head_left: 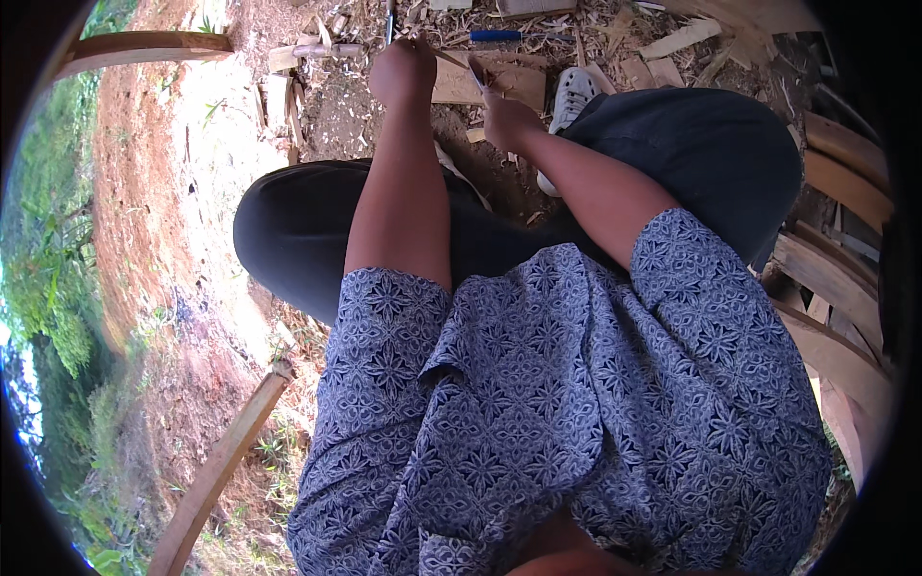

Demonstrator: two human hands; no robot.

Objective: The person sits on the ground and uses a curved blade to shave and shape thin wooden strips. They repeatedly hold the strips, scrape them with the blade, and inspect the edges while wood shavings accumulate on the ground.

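Observation:
My left hand [403,72] is closed in a fist over the wood-littered ground. A thin wooden strip [449,60] runs from it toward the right hand. Beyond the fist a slim dark-and-grey rod [390,21] points away; whether it is held or lies behind cannot be made out. Fingers wrapped, my right hand [509,122] grips a small tool with a flat metal blade [476,73], its exact kind unclear. The blade is close to the strip's end. Under and behind the hands lies a flat wooden board [514,84].
A blue-handled tool [495,36] lies past the board. To the left rests a rounded wooden piece [327,50]. Wood shavings [615,34] and offcuts cover the ground. A white shoe [574,94] is beside my right hand. Curved timbers [831,259] stand at the right.

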